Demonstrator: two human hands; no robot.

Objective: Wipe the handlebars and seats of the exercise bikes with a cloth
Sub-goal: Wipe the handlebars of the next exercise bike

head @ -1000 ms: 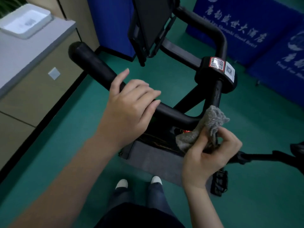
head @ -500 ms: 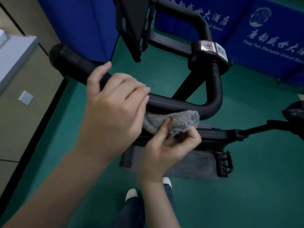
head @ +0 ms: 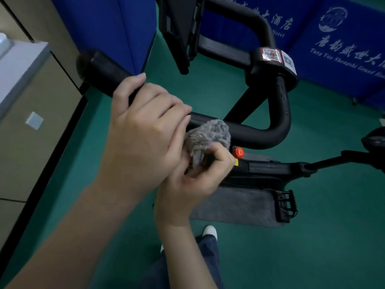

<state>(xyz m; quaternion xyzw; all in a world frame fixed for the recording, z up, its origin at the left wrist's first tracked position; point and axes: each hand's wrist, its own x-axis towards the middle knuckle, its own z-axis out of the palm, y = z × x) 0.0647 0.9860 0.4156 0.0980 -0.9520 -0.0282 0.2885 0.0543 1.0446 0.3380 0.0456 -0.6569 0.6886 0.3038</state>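
**Hands: 2.**
- Left hand (head: 143,126): forearm enters from 7 o'clock. The hand lies back-up on the near bar of the handlebar (head: 260,134), left of frame centre. Grip clamped on the bar, fingers curled over its top and one finger stretched along it toward 11 o'clock.
- Right hand (head: 191,184): forearm rises from 6 o'clock. The hand sits just below the left one, touching it. Grip clamped on the cloth (head: 208,136), fingers and thumb bunched round its lower part.

**Cloth: 1.** Grey and shaggy, at frame centre. It is wadded against the near side of the bar, directly at 3 o'clock of the left knuckles.

**Handlebar: 1.** Black and looped. Its padded end points to 10 o'clock and its bend lies at 3 o'clock of the cloth.

**QR stickers: 2** (head: 270,55), (head: 288,61). Both are on the centre clamp at 1 o'clock.

**Red knob: 1** (head: 238,152). Just to the right of the right hand's fingers.

**Pedal: 1** (head: 285,205). At 4 o'clock, over the grey mat (head: 239,205).

**White shoe: 1** (head: 209,231). In full view at 6 o'clock, on the green floor (head: 312,247).

**Blue panels** (head: 343,38). They run from 12 to 2 o'clock.
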